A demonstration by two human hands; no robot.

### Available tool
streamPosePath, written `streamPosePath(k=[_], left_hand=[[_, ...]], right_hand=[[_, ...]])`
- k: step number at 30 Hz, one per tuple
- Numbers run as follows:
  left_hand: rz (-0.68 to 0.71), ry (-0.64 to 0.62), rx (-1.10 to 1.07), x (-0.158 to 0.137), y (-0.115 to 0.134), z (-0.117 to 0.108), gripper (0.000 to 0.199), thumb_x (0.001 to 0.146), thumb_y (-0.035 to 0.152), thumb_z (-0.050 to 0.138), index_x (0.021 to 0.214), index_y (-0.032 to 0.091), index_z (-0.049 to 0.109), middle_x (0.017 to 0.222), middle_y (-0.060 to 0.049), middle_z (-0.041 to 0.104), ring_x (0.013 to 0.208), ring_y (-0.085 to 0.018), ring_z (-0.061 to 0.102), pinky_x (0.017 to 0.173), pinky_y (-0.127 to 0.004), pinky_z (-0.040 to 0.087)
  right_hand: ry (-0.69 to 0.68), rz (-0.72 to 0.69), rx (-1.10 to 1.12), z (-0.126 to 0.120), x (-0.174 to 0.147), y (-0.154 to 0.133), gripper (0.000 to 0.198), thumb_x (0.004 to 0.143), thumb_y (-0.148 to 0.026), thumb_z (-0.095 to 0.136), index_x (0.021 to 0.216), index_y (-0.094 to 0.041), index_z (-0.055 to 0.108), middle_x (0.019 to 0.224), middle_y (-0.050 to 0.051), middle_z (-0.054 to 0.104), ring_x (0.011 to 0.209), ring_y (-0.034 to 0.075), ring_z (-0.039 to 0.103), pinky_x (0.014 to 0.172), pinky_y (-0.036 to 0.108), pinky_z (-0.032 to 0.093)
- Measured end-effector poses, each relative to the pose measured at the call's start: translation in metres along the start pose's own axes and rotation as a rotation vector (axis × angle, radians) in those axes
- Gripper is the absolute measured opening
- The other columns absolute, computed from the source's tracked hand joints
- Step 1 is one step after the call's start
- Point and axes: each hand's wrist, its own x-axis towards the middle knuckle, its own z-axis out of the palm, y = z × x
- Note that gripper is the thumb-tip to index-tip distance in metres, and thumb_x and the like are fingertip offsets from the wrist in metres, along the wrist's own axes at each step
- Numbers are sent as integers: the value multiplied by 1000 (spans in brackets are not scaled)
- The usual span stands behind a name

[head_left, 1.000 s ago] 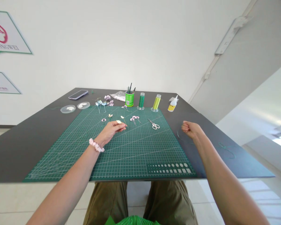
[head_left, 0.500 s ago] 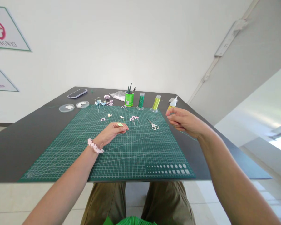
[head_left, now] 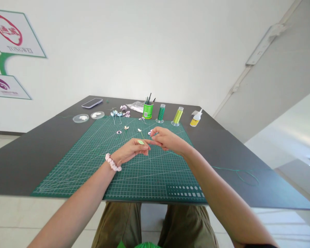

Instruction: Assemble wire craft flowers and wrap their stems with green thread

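Note:
My left hand (head_left: 134, 148), with a pink scrunchie (head_left: 113, 162) at the wrist, pinches a small pale green leaf (head_left: 141, 142) on a thin stem over the cutting mat (head_left: 93, 175). Right beside it, my right hand (head_left: 167, 141) has its fingers closed, their tips close to the left fingertips. Green thread (head_left: 239, 171) trails from under the right hand and forearm across the table; its end at the fingers is too fine to make out. Small white flowers (head_left: 140, 130) lie just beyond the hands, and the right hand partly covers a pink-white flower piece (head_left: 150, 133).
At the back stand a green can of tools (head_left: 148, 111), a dark green thread spool (head_left: 161, 113), a yellow-green spool (head_left: 178, 116) and a glue bottle (head_left: 196, 118). Blue and purple flowers (head_left: 117, 113), two shallow dishes (head_left: 80, 118) and a phone (head_left: 92, 103) are at the left.
My right hand has moved left from the mat's right edge to beside the left hand, now covering the scissors. The left hand still pinches the leaf. The view has shifted slightly.

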Motion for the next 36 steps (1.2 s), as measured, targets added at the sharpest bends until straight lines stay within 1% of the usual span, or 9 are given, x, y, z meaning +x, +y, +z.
streamPosePath(k=[7,15,20,23,27,29,32,34,36], left_hand=[[-43,108,-138,2,-3,-4,28,59,34,88,67,11,74,67,-5,71,62,-10,63,66,-22,51],[135,296,-488,-1,9,-19,16,66,20,82,60,13,69,58,0,65,59,-8,60,59,-18,52],[258,447,-633,-6,23,-29,21,79,16,72,58,18,67,57,3,62,58,-6,58,58,-16,51],[359,491,-664,-8,30,-33,24,83,16,69,59,20,67,57,5,62,58,-5,57,58,-15,50],[413,508,-736,-9,34,-36,28,86,16,64,59,20,67,59,5,64,59,-4,58,59,-13,50],[400,515,-769,-9,34,-36,30,88,15,62,58,19,67,58,5,64,59,-5,58,59,-13,50],[354,514,-741,-8,33,-34,31,88,15,61,57,19,67,58,4,63,59,-5,57,59,-15,50],[316,497,-678,-7,30,-33,28,85,15,65,57,19,67,57,3,63,59,-6,57,60,-16,50],[284,469,-610,-7,27,-32,23,80,16,70,57,18,67,58,2,63,60,-7,57,61,-18,50]], right_hand=[[4,-55,4,-14,-1,12,3,86,-17,52,88,-19,51,50,-11,40,39,6,28,36,17,22],[25,-3,-252,-51,-25,49,20,78,-33,62,74,-14,67,47,-7,42,40,6,32,40,22,28],[229,102,-429,-79,-44,81,15,75,-27,60,65,-17,66,46,-4,47,40,10,43,40,23,33],[366,175,-655,-106,-57,104,24,75,-21,59,52,-18,60,45,-1,52,41,10,44,44,23,34],[543,452,-586,-150,-78,129,36,80,-13,56,45,-17,54,40,2,51,35,13,47,44,26,39],[702,471,-416,-168,-87,131,38,82,-8,54,45,-16,55,41,5,53,36,15,50,45,28,44],[784,410,-368,-179,-95,114,34,86,-6,50,54,-15,57,55,9,62,47,14,56,56,28,50],[802,298,-307,-172,-93,94,25,87,-9,52,64,-13,61,66,11,67,55,14,61,66,29,52],[710,166,-271,-156,-87,72,15,86,-12,55,75,-12,66,74,11,70,65,16,65,75,31,52]])
